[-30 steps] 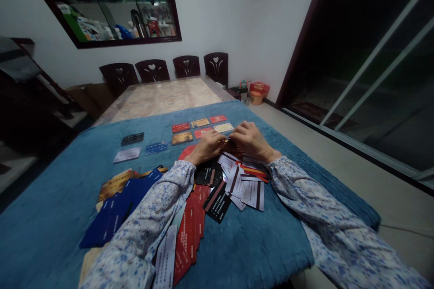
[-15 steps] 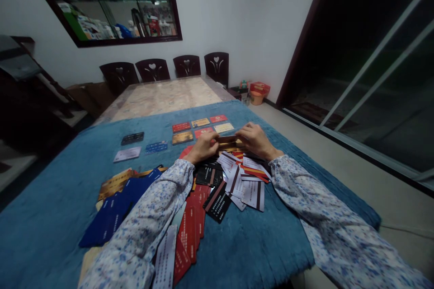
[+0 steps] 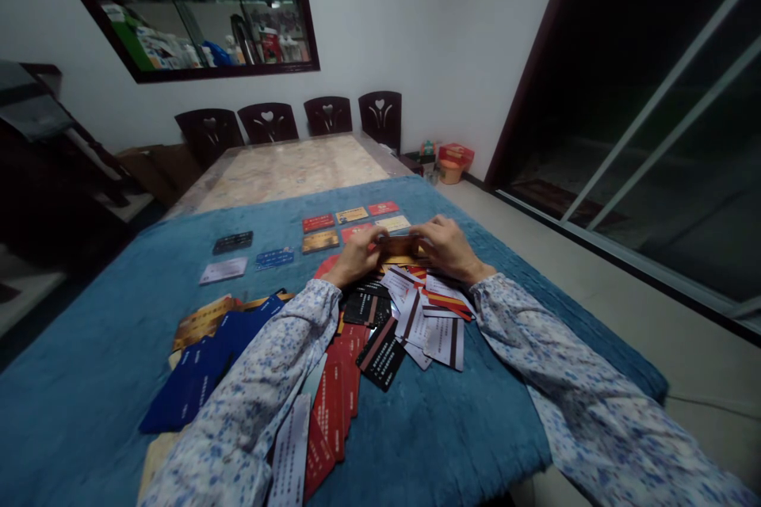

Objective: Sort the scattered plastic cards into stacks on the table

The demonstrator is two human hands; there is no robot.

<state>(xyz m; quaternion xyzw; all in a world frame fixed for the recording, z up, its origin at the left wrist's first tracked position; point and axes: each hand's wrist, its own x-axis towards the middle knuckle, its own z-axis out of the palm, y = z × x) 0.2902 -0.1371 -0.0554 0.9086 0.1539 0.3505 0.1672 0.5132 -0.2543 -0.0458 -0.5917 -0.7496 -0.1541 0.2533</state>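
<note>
Between them, my left hand (image 3: 361, 253) and my right hand (image 3: 447, 247) grip a brownish-gold stack of cards (image 3: 399, 246) by its two ends, held on edge above the cloth. Both hands are closed, with fingers and thumbs on the ends of the stack. Below lie scattered white cards (image 3: 443, 339) with dark stripes and black cards (image 3: 384, 356). Red cards (image 3: 334, 400) fan out toward me. Blue cards (image 3: 202, 368) overlap left of my left sleeve, beside gold cards (image 3: 202, 321).
Beyond my hands, small card piles stand in rows, including a red pile (image 3: 318, 223) and a gold pile (image 3: 321, 241). A black pile (image 3: 233, 242), a white pile (image 3: 223, 270) and a blue pile (image 3: 274, 257) lie further left. A blue cloth (image 3: 119, 317) covers the near table.
The held stack has tilted up, so its brownish-gold broad face now shows instead of a thin edge. Both hands have shifted only slightly; the cards on the cloth look unmoved.
</note>
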